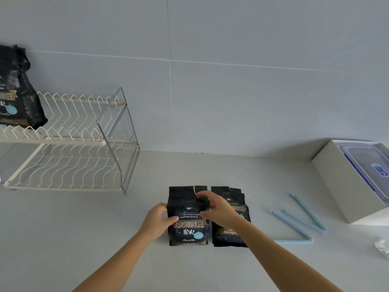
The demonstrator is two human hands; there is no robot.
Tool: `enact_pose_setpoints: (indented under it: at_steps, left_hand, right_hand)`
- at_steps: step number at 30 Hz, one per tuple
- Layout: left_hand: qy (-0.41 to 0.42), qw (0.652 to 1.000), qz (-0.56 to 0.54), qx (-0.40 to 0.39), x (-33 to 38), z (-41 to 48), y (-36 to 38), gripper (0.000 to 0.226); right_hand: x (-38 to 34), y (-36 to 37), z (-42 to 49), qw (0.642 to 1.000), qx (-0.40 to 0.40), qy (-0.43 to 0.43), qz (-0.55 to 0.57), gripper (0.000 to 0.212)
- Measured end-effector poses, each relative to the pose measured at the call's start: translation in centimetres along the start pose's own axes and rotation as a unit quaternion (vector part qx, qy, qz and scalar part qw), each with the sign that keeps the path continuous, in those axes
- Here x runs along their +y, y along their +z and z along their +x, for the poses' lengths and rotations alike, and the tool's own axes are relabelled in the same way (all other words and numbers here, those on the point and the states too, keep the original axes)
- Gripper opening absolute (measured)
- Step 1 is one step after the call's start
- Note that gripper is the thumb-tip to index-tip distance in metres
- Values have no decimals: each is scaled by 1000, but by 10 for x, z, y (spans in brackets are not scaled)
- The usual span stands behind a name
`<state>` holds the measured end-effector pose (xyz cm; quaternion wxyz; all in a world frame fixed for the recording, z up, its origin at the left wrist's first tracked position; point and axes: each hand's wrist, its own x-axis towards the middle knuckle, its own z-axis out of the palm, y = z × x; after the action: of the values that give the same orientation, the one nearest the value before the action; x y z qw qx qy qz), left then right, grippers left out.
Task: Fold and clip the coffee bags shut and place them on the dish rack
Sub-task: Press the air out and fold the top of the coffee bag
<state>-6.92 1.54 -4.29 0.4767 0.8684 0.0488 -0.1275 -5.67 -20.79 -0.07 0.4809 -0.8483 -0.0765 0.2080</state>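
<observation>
A black coffee bag (188,228) lies flat on the grey counter, its torn top pointing away from me. My left hand (156,220) grips its left edge. My right hand (214,209) pinches the bag's upper right part. A second black coffee bag (230,237) lies right beside it, partly under my right forearm. Two open blue bag clips (294,228) (308,216) rest on the counter to the right. A white wire dish rack (69,144) stands at the left, with a third coffee bag (16,91) upright on its upper tier.
A white box (339,186) holding a blue-rimmed clear plastic container (366,165) sits at the right against the wall. A clear object (383,249) pokes in at the right edge. A tiled grey wall backs the counter.
</observation>
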Motion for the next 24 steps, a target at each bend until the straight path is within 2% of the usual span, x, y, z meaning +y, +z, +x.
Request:
enact_pose_setpoints:
  at_steps: [4, 6, 10, 13, 15, 19, 24]
  left_hand:
    - [-2, 1000, 10, 3, -1, 1, 0, 26]
    - [0, 999, 52, 7, 0, 2, 1, 28]
    - [3, 997, 71, 22, 2, 1, 2, 25]
    - [-19, 999, -24, -11, -6, -4, 5, 26]
    - [-29, 998, -52, -10, -9, -8, 7, 22]
    - [-27, 997, -68, 28, -6, -10, 12, 23]
    - [-1, 996, -81, 22, -3, -15, 13, 19]
  right_hand:
    - [10, 10, -5, 998, 13, 49, 32, 79]
    - [13, 17, -5, 997, 37, 57, 32, 83]
    - [14, 19, -1, 998, 57, 35, -3, 70]
    - [16, 16, 1, 999, 36, 16, -25, 63]
    - [15, 16, 2, 999, 26, 1, -19, 62]
    - [14, 25, 2, 997, 71, -13, 0, 55]
    - [21, 31, 0, 995, 98, 2, 11, 45]
